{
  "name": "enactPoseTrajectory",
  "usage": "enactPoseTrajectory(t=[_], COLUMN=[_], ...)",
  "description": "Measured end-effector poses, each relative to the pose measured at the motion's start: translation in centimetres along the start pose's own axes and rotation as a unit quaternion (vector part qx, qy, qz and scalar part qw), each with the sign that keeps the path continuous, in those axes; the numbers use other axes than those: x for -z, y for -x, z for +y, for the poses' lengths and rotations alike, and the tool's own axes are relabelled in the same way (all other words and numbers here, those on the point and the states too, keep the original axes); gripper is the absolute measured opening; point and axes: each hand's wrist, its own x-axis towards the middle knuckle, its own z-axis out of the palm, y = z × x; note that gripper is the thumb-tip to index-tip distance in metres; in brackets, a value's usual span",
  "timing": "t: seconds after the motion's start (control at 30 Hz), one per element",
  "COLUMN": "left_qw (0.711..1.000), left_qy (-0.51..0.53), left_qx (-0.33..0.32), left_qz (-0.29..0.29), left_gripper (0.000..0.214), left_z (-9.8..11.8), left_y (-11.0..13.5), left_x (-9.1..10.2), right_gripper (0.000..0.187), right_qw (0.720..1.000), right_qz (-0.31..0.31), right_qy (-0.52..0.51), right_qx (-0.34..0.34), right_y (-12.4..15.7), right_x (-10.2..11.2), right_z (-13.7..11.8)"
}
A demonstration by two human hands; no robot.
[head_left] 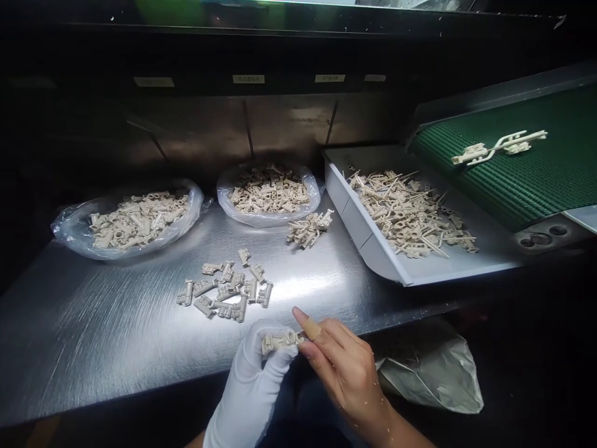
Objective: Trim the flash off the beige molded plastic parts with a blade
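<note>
Plastic part held in gloved left hand, underside hidden; right hand narrowly pinching its end.

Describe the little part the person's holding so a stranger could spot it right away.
At the front edge of the steel table, find the white-gloved left hand and the bare right hand. Between them sits one beige plastic part, the only one held up in a hand.

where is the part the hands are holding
Head view, bottom centre: the beige plastic part sits between the gloved left hand and bare right hand.
</note>
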Motion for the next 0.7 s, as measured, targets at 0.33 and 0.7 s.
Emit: enactPoseTrajectory(t=[0.33,0.7], left_qw=[0.999,1.0], left_qy=[0.028,0.001], left_qx=[0.032,0.001], left_qz=[-0.014,-0.025], left_gripper=[0.019,0.013], left_z=[-0.24,-0.37], left_y=[-0.2,0.26], left_x=[-0.08,0.21], right_gripper=[0.035,0.044], right_qw=[0.999,0.998], right_qz=[-0.008,-0.004], right_qy=[0.033,0.041], right_qx=[0.026,0.041], right_y=[0.25,-0.05], right_x=[0.39,0.45], right_z=[-0.31,0.02])
